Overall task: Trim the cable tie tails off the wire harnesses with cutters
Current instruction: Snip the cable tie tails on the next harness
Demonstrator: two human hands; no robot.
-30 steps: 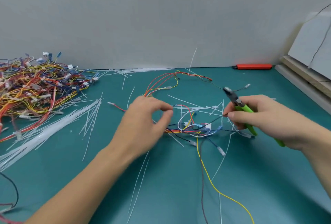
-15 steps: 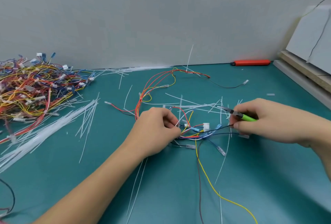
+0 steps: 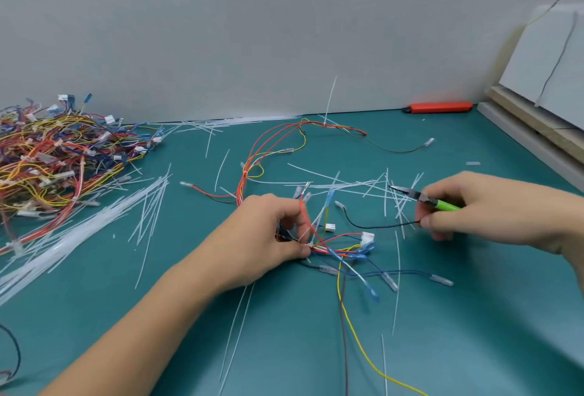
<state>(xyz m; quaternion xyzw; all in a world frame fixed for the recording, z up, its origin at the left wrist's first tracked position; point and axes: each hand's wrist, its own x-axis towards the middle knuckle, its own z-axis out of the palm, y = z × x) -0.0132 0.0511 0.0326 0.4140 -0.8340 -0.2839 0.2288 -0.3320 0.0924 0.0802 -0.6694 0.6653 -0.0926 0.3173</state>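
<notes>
Two hands share the job here, each with its own part. My left hand (image 3: pixel 268 234) pinches the harness (image 3: pixel 335 247) at the bundle where its wires come together, thumb and fingertips curled tight on it, so the tie there stays put and faces me. The harness lies on the desk (image 3: pixel 474 316) in front of me, its red, blue and yellow leads fanning out to the right and toward me, while its long red run loops away toward the wall.

My right hand (image 3: pixel 480 209) grips the cutters (image 3: pixel 423 198) by their green handle, fingers wrapped round it, with the nose pointing left toward the bundle but well short of it. The same hand also seems to nip a black wire (image 3: pixel 379 226) under one fingertip, I think to draw it aside and clear the way. Whether the blades are parted I cannot tell.

Cut tails (image 3: pixel 363 185) lie strewn between my hands, left where they fell. The pile (image 3: pixel 53 155) at far left I judge to be other harnesses, kept out of the working space.
</notes>
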